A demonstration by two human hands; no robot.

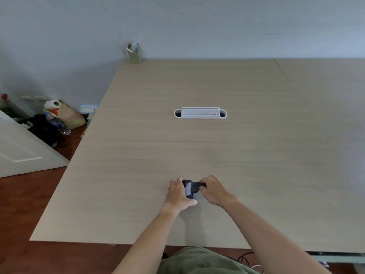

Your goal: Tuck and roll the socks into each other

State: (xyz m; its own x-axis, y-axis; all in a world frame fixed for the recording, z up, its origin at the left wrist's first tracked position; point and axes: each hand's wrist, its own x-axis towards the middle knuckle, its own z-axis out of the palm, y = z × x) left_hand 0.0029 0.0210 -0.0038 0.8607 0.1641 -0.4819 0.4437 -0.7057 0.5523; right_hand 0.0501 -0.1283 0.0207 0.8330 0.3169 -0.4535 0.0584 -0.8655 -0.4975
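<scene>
A small bundle of dark and light grey fabric [191, 188], perhaps a rolled sock, lies on the light wooden table [197, 147] near its front edge. My left hand [178, 194] grips the bundle's left side, thumb below it. My right hand [214, 191] pinches the dark end of the fabric on the right. Both forearms reach in from the bottom of the view.
A white cable-port insert [200, 113] sits in the table's middle. An olive pen holder [135, 54] stands at the far left corner by the wall. On the floor to the left are bags, a water bottle [59, 123] and a white door [23, 149].
</scene>
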